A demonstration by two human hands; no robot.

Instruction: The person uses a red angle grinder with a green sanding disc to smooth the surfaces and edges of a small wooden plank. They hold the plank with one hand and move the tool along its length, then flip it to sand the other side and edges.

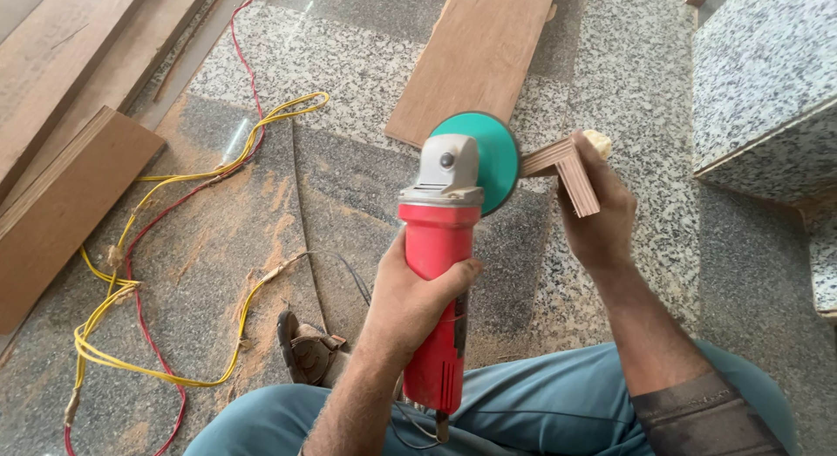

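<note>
The left hand [418, 295] is wrapped tight around the red body of a grinder [440, 247], fingers curled over the top and thumb round the side, with the tool pointing away from the person. The grinder's grey head carries a round green disc [493, 155] that stands on edge. The right hand [602, 207] is closed on a small L-shaped wood piece [571, 173], holding it just right of the grinder, with one end of the piece meeting the face of the disc; the layered edge of the wood faces up and a pale bit shows at its far tip. The two hands are apart, each clamped on its own thing, the grinder between them and the person's lap. Below the grinder lie the person's blue trousers [540, 404], and a thin cord trails from the tool's rear end. Left of the grinder a sandal [305, 347] rests on the speckled stone floor [628, 64], which is dusted with sawdust there. Further left of the grinder, yellow and red wires [174, 212] loop across the floor. Beyond the grinder lies a long brown plank [479, 55]; more boards [70, 186] lie at the far left, and a stone block [767, 81] stands at its right.
</note>
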